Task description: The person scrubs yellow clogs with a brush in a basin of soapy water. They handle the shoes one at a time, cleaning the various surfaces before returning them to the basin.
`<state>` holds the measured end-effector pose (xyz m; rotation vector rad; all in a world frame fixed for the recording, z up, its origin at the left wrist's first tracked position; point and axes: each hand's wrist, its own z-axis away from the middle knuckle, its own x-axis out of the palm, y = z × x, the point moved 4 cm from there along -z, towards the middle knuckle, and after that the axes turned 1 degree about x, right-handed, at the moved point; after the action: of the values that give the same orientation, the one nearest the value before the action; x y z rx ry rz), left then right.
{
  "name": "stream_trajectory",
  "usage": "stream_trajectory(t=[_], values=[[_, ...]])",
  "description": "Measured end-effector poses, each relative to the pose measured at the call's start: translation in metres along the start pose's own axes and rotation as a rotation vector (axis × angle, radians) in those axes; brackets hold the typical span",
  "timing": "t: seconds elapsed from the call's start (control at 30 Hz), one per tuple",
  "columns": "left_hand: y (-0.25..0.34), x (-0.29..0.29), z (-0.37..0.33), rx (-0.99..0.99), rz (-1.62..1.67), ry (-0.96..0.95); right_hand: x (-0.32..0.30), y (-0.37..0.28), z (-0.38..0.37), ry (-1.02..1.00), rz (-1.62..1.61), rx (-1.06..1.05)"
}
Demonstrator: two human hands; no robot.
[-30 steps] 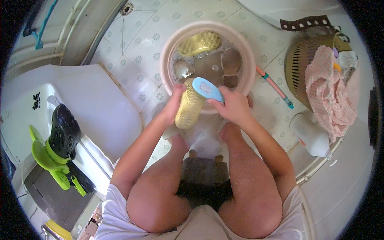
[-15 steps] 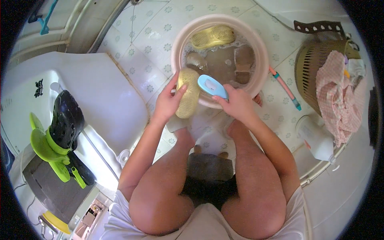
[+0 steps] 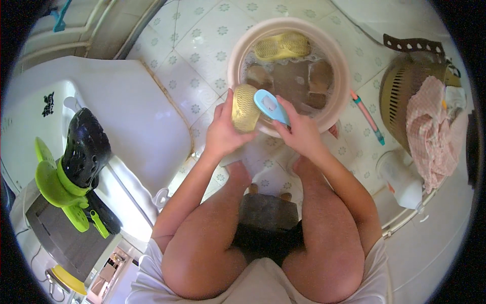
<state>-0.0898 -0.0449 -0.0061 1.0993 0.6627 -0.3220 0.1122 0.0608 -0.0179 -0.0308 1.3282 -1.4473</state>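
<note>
My left hand (image 3: 221, 133) is wrapped around a pale yellow clog (image 3: 245, 107), its ridged sole facing up, at the near left rim of the basin. In my right hand (image 3: 300, 130) is a light blue scrub brush (image 3: 267, 104), gripped by its narrow end. The brush's oval head lies against or just beside the clog's right edge; its underside is hidden. A pink basin (image 3: 344, 76) holds murky, sudsy water. Another yellow clog (image 3: 282, 46) floats sole up at its far side, and brownish shapes show in the water.
A small dark stool (image 3: 268, 212) stands between my legs. On the right are a slatted laundry basket (image 3: 396, 96) with a pink checked cloth (image 3: 429, 126), a white bottle (image 3: 400, 180) and a pink-and-teal stick (image 3: 368, 117). At left, black-and-green clogs (image 3: 83, 152) rest by a white basin (image 3: 136, 111).
The clog has tilted and looks shorter, with my left hand shifting lower around it. The brush has turned slightly steeper beside it. The whole view has shifted a little.
</note>
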Motion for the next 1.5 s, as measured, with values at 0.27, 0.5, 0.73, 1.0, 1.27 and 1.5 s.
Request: stream_trajectory(t=[0.27,0.5,0.73,1.0,1.27,1.5], values=[[-0.011,0.003,-0.004,-0.094,0.02,-0.09,0.01,-0.022,-0.015,-0.029,0.196,-0.132],[-0.023,0.005,-0.005,-0.122,0.041,-0.123,0.022,-0.036,-0.021,-0.078,0.264,-0.115],[-0.029,0.01,-0.007,-0.066,0.079,-0.075,0.009,-0.03,-0.035,-0.021,0.212,-0.074],[-0.023,0.011,-0.007,-0.15,0.114,-0.11,0.016,-0.028,-0.034,-0.025,0.13,0.028],[-0.031,0.013,-0.005,-0.118,0.078,-0.072,0.016,-0.032,-0.042,-0.018,0.115,0.018],[-0.024,0.013,-0.007,-0.103,0.16,-0.066,0.014,-0.026,-0.049,-0.022,0.117,0.02]])
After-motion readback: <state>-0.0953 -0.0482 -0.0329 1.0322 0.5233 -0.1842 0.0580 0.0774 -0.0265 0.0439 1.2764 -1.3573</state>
